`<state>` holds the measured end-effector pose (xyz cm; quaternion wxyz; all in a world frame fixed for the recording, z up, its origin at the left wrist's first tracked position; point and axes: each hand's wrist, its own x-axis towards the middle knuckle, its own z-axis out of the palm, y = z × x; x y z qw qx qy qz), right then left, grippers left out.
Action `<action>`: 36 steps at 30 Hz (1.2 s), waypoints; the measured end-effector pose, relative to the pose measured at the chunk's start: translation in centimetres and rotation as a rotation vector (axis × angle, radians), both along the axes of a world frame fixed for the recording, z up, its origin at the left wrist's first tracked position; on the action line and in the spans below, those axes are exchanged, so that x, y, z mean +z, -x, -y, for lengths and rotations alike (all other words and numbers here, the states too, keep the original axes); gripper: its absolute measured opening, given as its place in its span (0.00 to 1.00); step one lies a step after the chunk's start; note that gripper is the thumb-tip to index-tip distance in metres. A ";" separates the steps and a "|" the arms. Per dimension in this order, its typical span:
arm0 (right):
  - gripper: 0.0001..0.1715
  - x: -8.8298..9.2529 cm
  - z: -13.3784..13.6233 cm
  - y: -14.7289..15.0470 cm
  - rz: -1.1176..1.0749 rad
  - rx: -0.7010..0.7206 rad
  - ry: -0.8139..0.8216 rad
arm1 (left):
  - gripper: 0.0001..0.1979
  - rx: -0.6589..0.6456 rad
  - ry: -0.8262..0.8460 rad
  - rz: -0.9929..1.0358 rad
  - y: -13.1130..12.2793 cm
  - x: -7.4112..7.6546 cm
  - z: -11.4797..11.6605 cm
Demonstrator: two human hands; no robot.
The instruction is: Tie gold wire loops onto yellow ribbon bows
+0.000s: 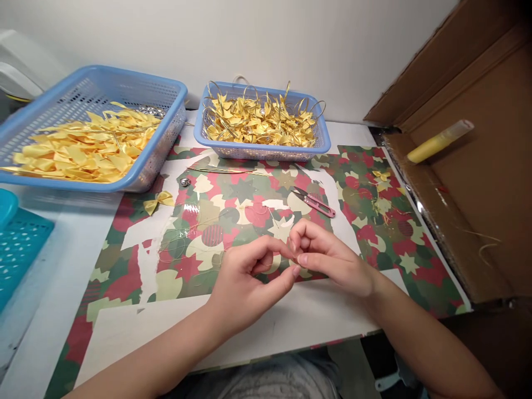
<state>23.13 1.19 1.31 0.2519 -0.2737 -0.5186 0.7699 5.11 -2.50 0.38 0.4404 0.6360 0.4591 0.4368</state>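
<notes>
My left hand (253, 271) and my right hand (332, 257) meet above the front of the patterned sheet (245, 191). Thumb and forefinger are pinched on each, and the fingertips almost touch. Whatever lies between them is too small to make out. Fine thread (178, 252) trails over the sheet to the left of my hands. Beyond my right hand lie pink thread snips (320, 206), blades pointing left. A yellow ribbon bow (158, 203) and a small silver bell (184, 182) rest at the sheet's left side. Behind them are thin gold ties (228, 170).
A blue basket (162, 88) at the back left holds yellow bows and silver bells. Another blue basket (261, 151) holds bows with gold loops. Cardboard (469, 194) walls the right side, with a yellow tube (440, 141) on it. A teal basket (25, 244) stands left.
</notes>
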 end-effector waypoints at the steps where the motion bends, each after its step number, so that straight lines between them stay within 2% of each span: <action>1: 0.03 0.0 0.0 0.0 0.001 -0.001 -0.003 | 0.01 0.002 -0.017 -0.009 0.0 0.0 0.0; 9: 0.03 0.2 0.0 0.0 0.026 -0.003 -0.020 | 0.03 0.016 -0.009 -0.046 0.2 -0.1 -0.1; 16: 0.04 0.2 0.0 0.1 0.034 0.011 -0.003 | 0.07 0.020 0.097 -0.020 0.1 -0.1 0.1; 19: 0.04 0.1 0.0 0.2 0.030 -0.001 0.007 | 0.08 -0.002 0.252 0.080 0.2 -0.1 0.0; 23: 0.03 -0.1 0.0 0.1 0.021 -0.010 0.029 | 0.13 -0.105 0.477 0.293 0.2 -0.1 -0.2; 28: 0.04 -0.1 0.2 0.2 0.042 -0.027 -0.020 | 0.15 -0.152 0.622 0.497 0.2 -0.5 -0.6; 36: 0.17 -0.1 0.3 0.5 0.294 -0.104 -0.307 | 0.17 -0.188 0.785 0.746 0.0 -0.7 -0.9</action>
